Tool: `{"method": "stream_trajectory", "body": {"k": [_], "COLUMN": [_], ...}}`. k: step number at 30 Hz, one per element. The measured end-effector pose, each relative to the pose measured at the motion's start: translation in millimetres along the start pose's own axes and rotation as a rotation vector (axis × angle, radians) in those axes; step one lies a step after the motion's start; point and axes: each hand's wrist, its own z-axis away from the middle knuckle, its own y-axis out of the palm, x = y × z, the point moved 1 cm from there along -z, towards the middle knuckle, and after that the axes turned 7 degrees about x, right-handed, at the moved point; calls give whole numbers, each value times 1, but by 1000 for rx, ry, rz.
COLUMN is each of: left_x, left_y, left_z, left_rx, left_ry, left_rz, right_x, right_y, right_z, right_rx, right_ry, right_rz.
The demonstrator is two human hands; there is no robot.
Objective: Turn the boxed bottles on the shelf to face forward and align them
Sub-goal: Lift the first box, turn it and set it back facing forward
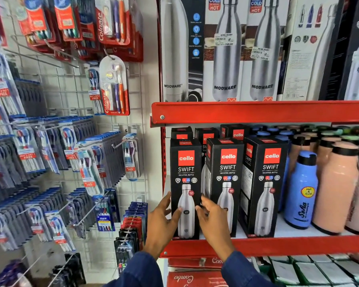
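Note:
Three black Cello Swift bottle boxes stand in a front row on the red shelf [257, 244]. The left box [186, 172] faces forward; my left hand [163, 222] holds its left edge with the thumb on its front. My right hand [212, 218] grips the same box's right edge, in the gap beside the middle box [226, 183]. The middle box and the right box [266, 183] are turned slightly, each showing a side panel. More Cello boxes [234, 132] stand behind them.
Blue [302, 191] and peach [338, 189] plastic bottles crowd the shelf right of the boxes. Modware bottle boxes [226, 54] fill the shelf above. Toothbrush packs [71, 158] hang on a wire grid to the left. Green-edged packs [319, 270] lie on the shelf below.

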Motion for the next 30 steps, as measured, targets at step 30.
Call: {"method": "stream_trajectory", "body": {"k": [30], "left_x": [3], "left_y": [2], "left_z": [18], "left_rx": [-12], "left_ry": [19], "left_rz": [-76], "right_x": [-2], "right_y": [0], "right_z": [20], "right_rx": [-60], "right_ry": [-10], "right_rz": [48]}}
